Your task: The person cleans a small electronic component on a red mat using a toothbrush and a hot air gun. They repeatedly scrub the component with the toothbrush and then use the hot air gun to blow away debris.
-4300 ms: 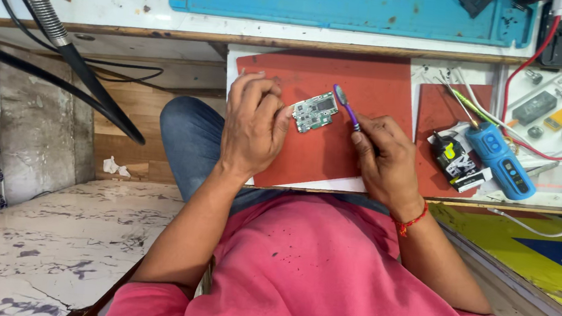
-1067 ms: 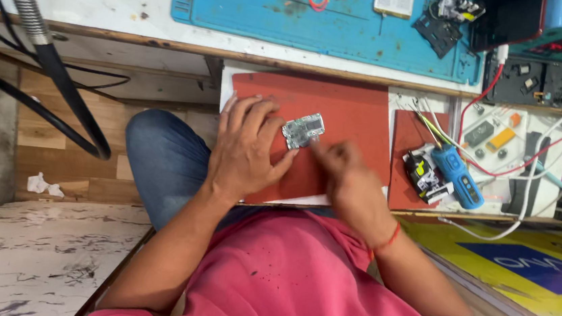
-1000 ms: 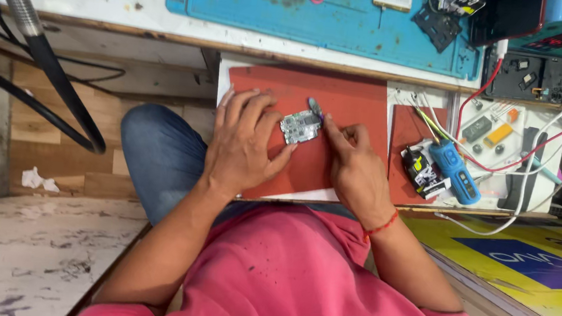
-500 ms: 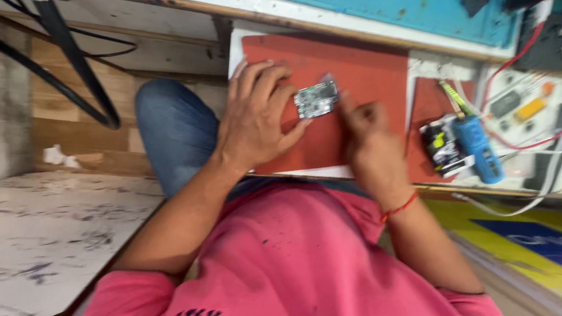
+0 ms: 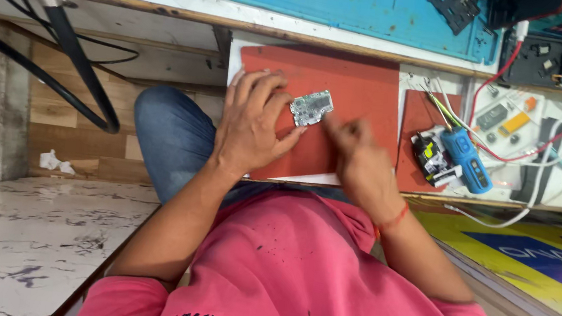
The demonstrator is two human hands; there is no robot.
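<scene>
On the red mat, both hands touch a circuit board.

A white work surface with a worn wooden front edge. Lying on it: a red mat bearing a small green circuit board; just beside that, a smaller red mat carrying a black-and-yellow gadget and a blue handheld tool. Farther back, a long blue mat. Off to the side, red and white wires trailing across small parts.
</scene>
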